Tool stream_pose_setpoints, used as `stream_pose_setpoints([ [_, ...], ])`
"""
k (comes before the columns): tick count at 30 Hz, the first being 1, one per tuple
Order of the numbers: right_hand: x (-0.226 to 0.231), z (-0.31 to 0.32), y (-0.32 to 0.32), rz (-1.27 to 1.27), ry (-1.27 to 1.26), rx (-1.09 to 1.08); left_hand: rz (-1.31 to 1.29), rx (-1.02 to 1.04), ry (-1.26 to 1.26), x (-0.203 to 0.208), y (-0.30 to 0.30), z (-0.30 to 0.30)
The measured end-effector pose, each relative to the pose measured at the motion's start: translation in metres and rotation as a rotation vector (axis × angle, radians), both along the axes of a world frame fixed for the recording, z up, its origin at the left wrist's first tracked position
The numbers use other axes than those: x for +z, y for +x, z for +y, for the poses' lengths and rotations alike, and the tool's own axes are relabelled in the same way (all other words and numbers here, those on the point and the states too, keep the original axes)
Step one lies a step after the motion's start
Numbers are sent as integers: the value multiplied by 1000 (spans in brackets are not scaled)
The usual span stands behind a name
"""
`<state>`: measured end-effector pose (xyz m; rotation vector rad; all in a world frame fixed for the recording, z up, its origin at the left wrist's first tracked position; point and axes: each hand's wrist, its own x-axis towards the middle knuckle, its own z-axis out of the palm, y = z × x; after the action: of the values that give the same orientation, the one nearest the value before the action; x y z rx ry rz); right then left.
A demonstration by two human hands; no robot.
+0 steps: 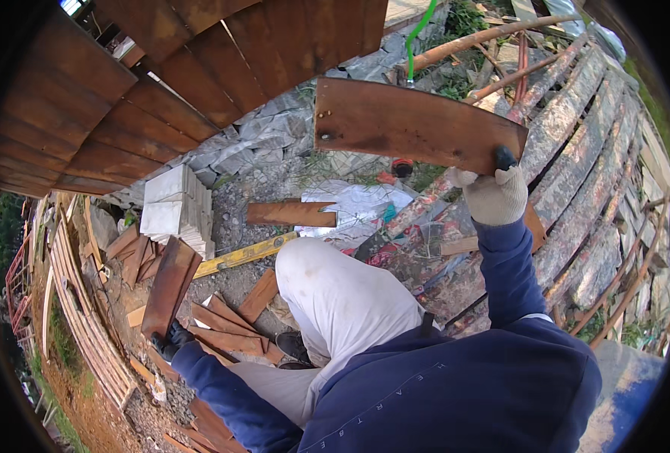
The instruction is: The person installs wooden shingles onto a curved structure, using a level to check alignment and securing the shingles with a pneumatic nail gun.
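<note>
Navy sleeves nearest. Our right hand clamps brown plank overhead; left hand grips second plank low. Risk we judge: single-corner hold, plank may twist, drop onto rubble.

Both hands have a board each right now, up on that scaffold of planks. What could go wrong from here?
1. The right hand grips the long brown wooden board only at one end corner, so it may swing or slip.
2. The left hand holds a second reddish-brown plank low at its end; it might tip onto the loose offcuts below.
3. With both hands occupied, footing on the weathered, gappy planks looks unsteady.
</note>
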<state>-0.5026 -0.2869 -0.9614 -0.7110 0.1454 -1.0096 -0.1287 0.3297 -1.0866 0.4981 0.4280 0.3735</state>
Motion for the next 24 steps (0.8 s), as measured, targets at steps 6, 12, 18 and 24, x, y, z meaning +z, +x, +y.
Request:
stream_pose_setpoints([
  [6, -12, -107, -169, 218, 149, -615, -34, -99, 131, -26, 35, -11],
  [12, -79, -161, -224, 1088, -15, -1152, 19, -177, 114, -16, 12, -49],
  [18, 19, -79, -83, 1050, -890, -1329, -72, -370, 101, 9, -30, -123],
  [24, 74, 112, 114, 591, -1716, -84, -314, -597, 60, 18, -41, -179],
])
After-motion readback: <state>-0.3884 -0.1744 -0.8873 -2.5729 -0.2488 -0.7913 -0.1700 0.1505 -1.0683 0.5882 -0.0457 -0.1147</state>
